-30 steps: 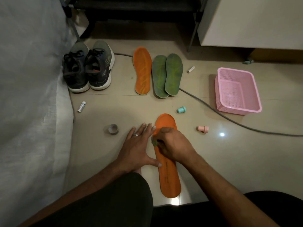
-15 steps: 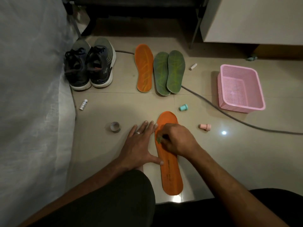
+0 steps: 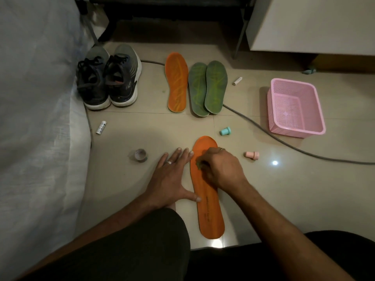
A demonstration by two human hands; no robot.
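An orange insole lies lengthwise on the tiled floor in front of me. My left hand rests flat on the floor beside it, fingers straight, thumb touching the insole's left edge. My right hand is over the insole's front half, fingers curled round a small green object pressed against the orange surface; most of that object is hidden under the hand. A second orange insole and two green insoles lie further off.
A pair of dark sneakers stands at the far left beside a white bed edge. A pink basket, grey cable, teal cap, pink cap, tape roll and two small white tubes lie around.
My right hand with the green object has shifted slightly forward along the insole. The left hand stays flat in the same spot.
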